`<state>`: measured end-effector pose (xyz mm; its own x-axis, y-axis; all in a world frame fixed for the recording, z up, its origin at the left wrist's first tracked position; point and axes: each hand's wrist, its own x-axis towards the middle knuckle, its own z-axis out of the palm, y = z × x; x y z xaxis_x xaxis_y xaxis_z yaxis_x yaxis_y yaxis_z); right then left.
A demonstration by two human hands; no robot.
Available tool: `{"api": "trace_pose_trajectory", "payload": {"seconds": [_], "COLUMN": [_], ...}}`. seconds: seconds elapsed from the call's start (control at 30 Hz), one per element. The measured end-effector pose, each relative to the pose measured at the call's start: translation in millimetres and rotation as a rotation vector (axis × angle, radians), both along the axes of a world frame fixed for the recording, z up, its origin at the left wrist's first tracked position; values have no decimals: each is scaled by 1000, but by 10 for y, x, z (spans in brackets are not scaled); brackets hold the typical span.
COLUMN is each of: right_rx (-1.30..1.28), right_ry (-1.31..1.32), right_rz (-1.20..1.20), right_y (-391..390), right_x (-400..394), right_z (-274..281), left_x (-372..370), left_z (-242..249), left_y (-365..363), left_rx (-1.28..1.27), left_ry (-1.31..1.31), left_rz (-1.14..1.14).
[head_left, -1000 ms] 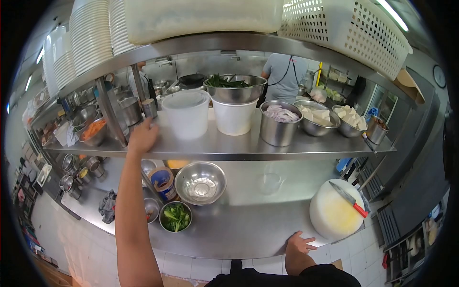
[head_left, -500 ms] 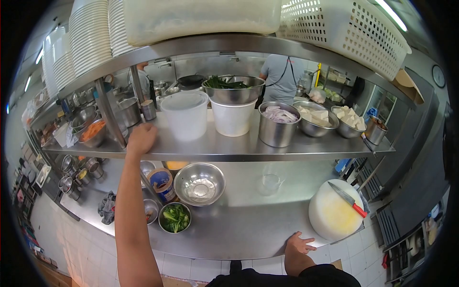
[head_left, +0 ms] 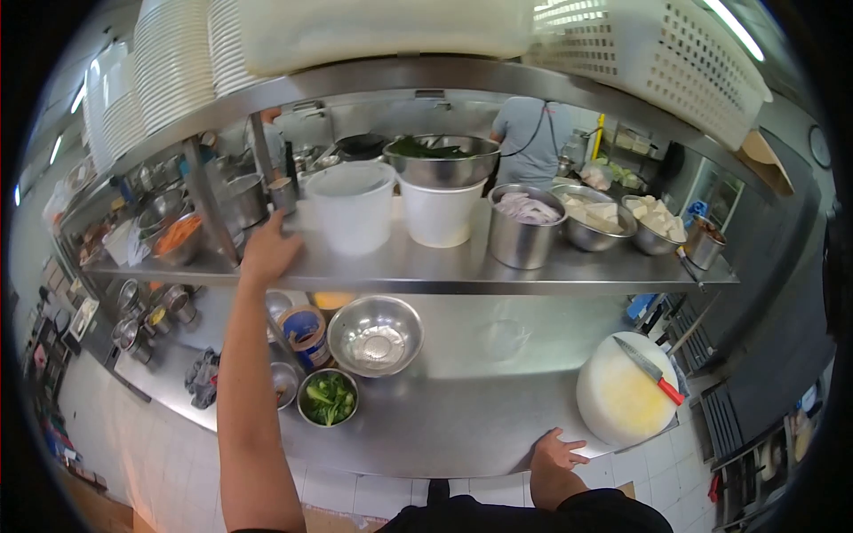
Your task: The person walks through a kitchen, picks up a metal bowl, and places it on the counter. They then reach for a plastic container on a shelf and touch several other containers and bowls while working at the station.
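My left hand [head_left: 269, 252] is raised over the steel shelf [head_left: 444, 266], its fingers apart and nothing held. The fingertips are right below a small metal cup [head_left: 283, 194] in this view, and a white plastic tub [head_left: 353, 213] stands just to the right. My right hand [head_left: 558, 450] rests at the front edge of the steel counter [head_left: 462, 417] with its fingers spread. Close to it lies a thick round white cutting board [head_left: 613, 409], and a knife [head_left: 647, 369] with a red handle is on top of that.
Along the shelf stand a bowl of greens [head_left: 442, 162], a pot of sliced onion [head_left: 526, 231] and bowls of white chunks [head_left: 593, 222]. Below are an empty steel bowl [head_left: 375, 338], a bowl of leafy greens [head_left: 328, 398] and a blue tub [head_left: 306, 338]. A person [head_left: 531, 142] stands behind.
My left hand has opened from a curled pose on the shelf and its fingers now stretch toward the small metal cup. The view has shifted slightly; my right hand stays put.
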<state>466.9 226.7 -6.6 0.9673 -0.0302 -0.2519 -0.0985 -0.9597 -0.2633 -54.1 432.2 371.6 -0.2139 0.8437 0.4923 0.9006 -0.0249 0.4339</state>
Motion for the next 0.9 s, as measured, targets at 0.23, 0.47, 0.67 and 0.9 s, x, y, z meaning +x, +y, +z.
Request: {"api": "trace_pose_trajectory", "payload": {"seconds": [0.23, 0.47, 0.67, 0.9], "right_rx": [-93, -184, -107, -52], "right_ry": [-70, -91, -76, -86], "right_rz": [30, 151, 35, 12], "right_y": [77, 61, -1, 32], "right_x": [37, 209, 122, 119], "right_z": [-174, -532, -342, -309], "left_x": [-20, 80, -37, -869], "left_z": [-21, -40, -189, -158], "left_y": [14, -240, -243, -270], "left_rx": [29, 353, 739, 767], "left_ry": [27, -56, 33, -377], "left_rz": [-8, 41, 105, 686]}}
